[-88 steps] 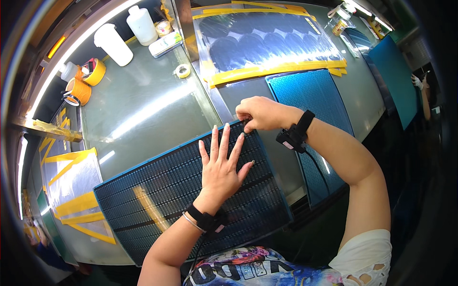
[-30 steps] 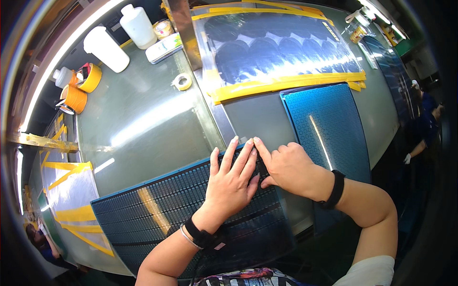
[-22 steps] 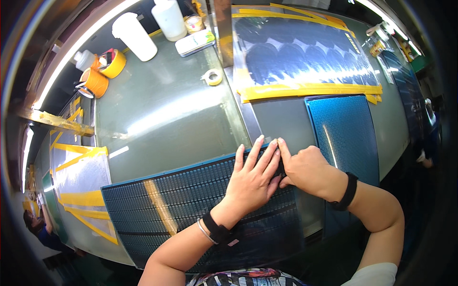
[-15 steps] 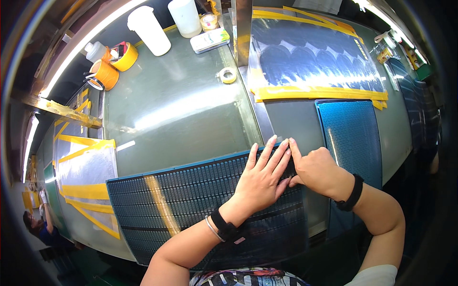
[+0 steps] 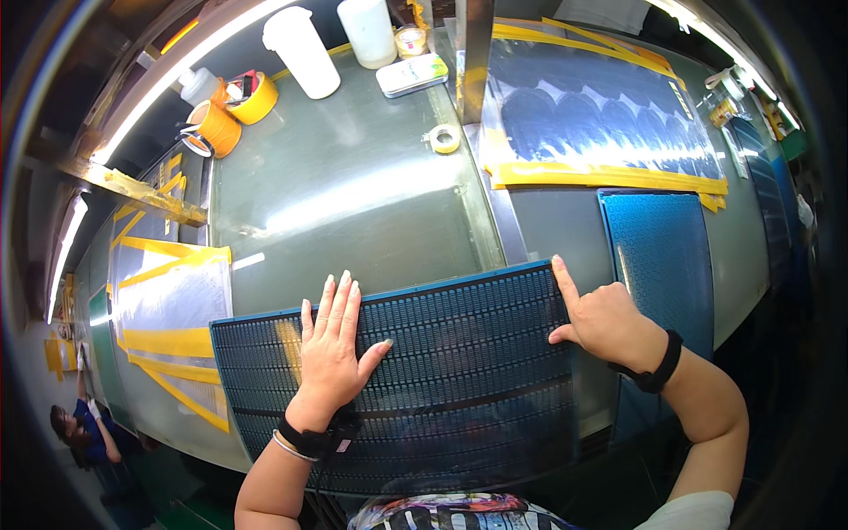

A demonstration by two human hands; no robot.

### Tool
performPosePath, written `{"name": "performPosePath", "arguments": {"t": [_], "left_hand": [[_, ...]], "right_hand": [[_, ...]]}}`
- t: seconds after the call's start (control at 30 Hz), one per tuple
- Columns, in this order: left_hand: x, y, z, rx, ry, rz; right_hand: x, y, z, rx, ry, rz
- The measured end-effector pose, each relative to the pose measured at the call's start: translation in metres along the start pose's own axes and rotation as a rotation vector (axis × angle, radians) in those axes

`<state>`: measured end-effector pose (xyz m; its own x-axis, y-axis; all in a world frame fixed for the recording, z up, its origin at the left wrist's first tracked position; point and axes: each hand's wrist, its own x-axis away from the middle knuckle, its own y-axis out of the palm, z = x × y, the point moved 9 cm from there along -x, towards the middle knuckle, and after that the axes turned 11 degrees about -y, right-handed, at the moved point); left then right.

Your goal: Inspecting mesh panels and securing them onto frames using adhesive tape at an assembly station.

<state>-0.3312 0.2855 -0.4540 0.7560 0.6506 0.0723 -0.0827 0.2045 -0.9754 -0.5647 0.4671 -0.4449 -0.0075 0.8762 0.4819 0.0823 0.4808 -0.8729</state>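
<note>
A dark panel (image 5: 468, 353) with rows of small slots and a thin blue border lies in front of me at the bench edge. My left hand (image 5: 331, 358) rests flat on its left-middle part, fingers spread and tips just past the far border. At the panel's far right corner is my right hand (image 5: 609, 320). Its index finger stretches to the corner and its thumb points at the right edge, while the other fingers curl in. Neither hand grips anything that I can see. A second, bright blue panel (image 5: 658, 243) lies to the right of my right hand.
A film-covered sheet edged with yellow tape (image 5: 592, 115) lies at the far right, beside a metal post (image 5: 474, 71). A tape roll (image 5: 444, 139), white bottle (image 5: 302, 55), tin (image 5: 412, 76) and orange spool (image 5: 215, 130) stand farther back. A person (image 5: 84, 428) works at the far left.
My left hand has slid left across the panel, away from my right hand, its fingers now spread wider. My right hand stays at the far right corner. The view has shifted slightly.
</note>
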Motion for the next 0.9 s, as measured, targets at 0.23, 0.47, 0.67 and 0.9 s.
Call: {"name": "performPosePath", "arguments": {"t": [0.23, 0.47, 0.67, 0.9], "left_hand": [[0.0039, 0.0009, -0.0073, 0.012, 0.0, 0.045], [0.0031, -0.0013, -0.0062, 0.018, 0.0, 0.05], [0.0022, -0.0021, -0.0051, 0.036, -0.005, 0.04], [0.0023, -0.002, -0.0045, 0.024, -0.013, 0.032]], "right_hand": [[-0.0006, 0.001, -0.0006, -0.01, 0.022, -0.042], [-0.0024, 0.0018, -0.0009, -0.029, 0.011, -0.018], [-0.0031, -0.001, -0.0025, -0.005, 0.017, -0.031], [-0.0029, 0.0002, -0.0028, -0.007, 0.002, -0.004]]}}
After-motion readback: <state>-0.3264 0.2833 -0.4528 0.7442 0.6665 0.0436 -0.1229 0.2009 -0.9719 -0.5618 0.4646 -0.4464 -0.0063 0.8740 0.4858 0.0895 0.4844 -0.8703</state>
